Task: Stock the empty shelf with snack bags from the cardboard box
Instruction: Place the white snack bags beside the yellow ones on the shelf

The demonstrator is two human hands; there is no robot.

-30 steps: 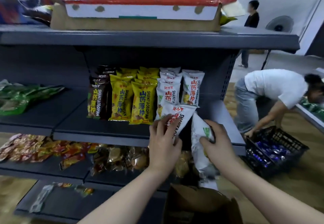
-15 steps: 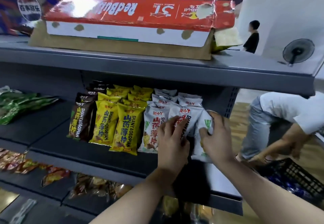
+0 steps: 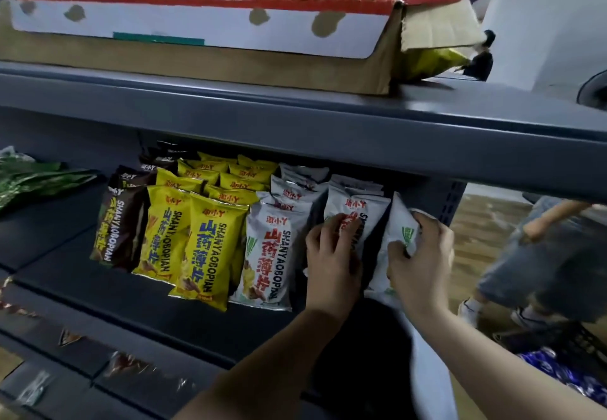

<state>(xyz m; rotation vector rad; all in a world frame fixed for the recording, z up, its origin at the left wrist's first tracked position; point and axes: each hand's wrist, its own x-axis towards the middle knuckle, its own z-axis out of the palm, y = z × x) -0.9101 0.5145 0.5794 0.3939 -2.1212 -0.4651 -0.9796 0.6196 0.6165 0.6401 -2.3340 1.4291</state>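
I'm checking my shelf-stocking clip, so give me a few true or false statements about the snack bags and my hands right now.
1. The yellow foil snack bags stand between the brown bags and the white bags. True.
2. The left hand rests on a yellow bag. False: it presses on a white foil bag.
3. The right hand has its grip on a white bag with a green mark. True.
4. The red-topped cardboard box sits below the snacks. False: it sits on the shelf above.

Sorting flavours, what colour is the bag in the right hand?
White with a green logo, gripped by the right hand; head view.
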